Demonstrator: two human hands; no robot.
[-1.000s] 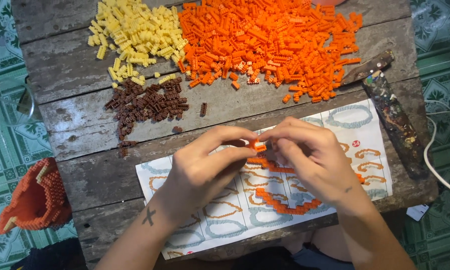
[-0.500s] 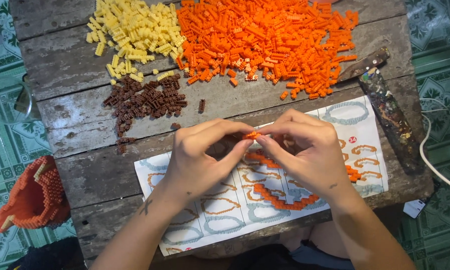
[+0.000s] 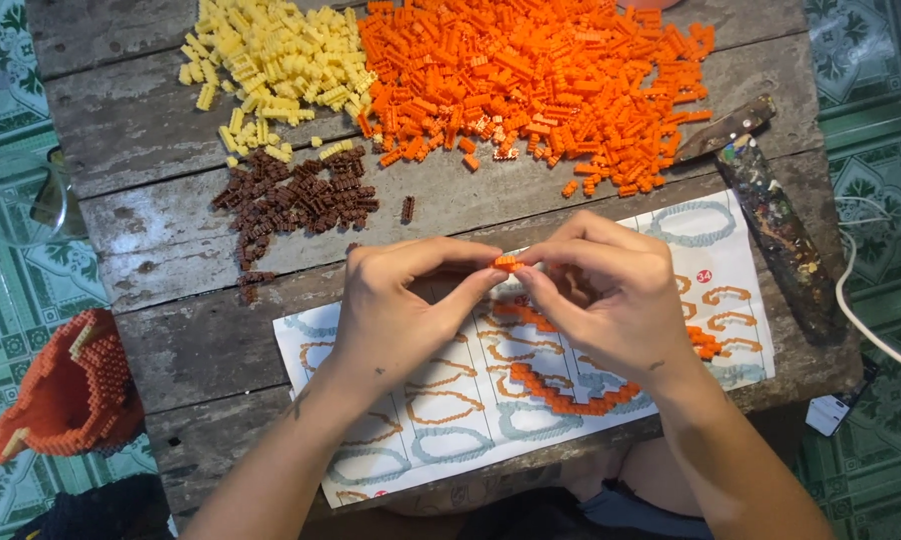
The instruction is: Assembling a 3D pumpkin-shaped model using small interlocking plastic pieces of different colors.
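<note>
My left hand (image 3: 403, 302) and my right hand (image 3: 611, 296) meet over a printed instruction sheet (image 3: 741, 272) on a worn wooden table (image 3: 161, 130). Both pinch one small orange brick piece (image 3: 508, 264) between thumbs and forefingers. Under my right hand lies a curved chain of joined orange bricks (image 3: 567, 398) on the sheet, partly hidden by the hand. A short orange segment (image 3: 706, 345) shows at the right of my wrist.
A large heap of loose orange bricks (image 3: 541, 70) fills the far side, with yellow bricks (image 3: 271, 60) to its left and brown bricks (image 3: 291, 200) nearer. A paint-stained knife (image 3: 771, 215) lies at the right. A built orange model (image 3: 71, 390) sits off the table's left, on the green tiled floor (image 3: 876, 180).
Both hands have stayed together over the sheet, shifting slightly toward the table's far side with the small orange piece between the fingertips. The heaps have not moved.
</note>
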